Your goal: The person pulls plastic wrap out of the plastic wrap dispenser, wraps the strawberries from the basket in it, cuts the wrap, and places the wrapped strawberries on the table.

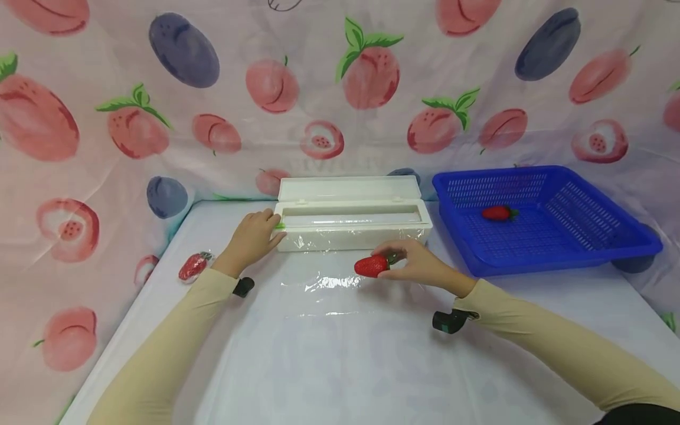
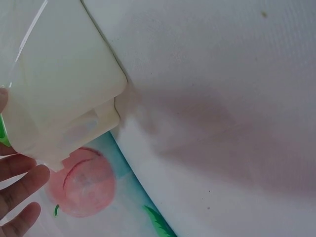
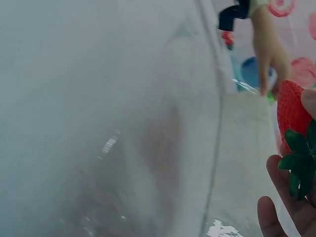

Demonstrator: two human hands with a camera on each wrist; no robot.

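Observation:
My right hand (image 1: 417, 265) holds a red strawberry (image 1: 370, 267) by its green leafy end, tip pointing left. The strawberry is above a sheet of clear plastic wrap (image 1: 319, 301) that spreads over the white table from a long white wrap dispenser box (image 1: 297, 241). At the box's left end is my left hand (image 1: 252, 239), its thumb and a finger pinching a small green slider (image 2: 3, 133). The other fingers of that hand spread loosely in the left wrist view. The dispenser's lid (image 1: 350, 189) stands raised at the back.
To the right stands a blue plastic basket (image 1: 457, 236) with another strawberry (image 1: 496, 213) in it. A strawberry wrapped in film (image 1: 193, 267) lies on the table's left side. Behind the table hangs a fruit-printed cloth (image 1: 212, 153).

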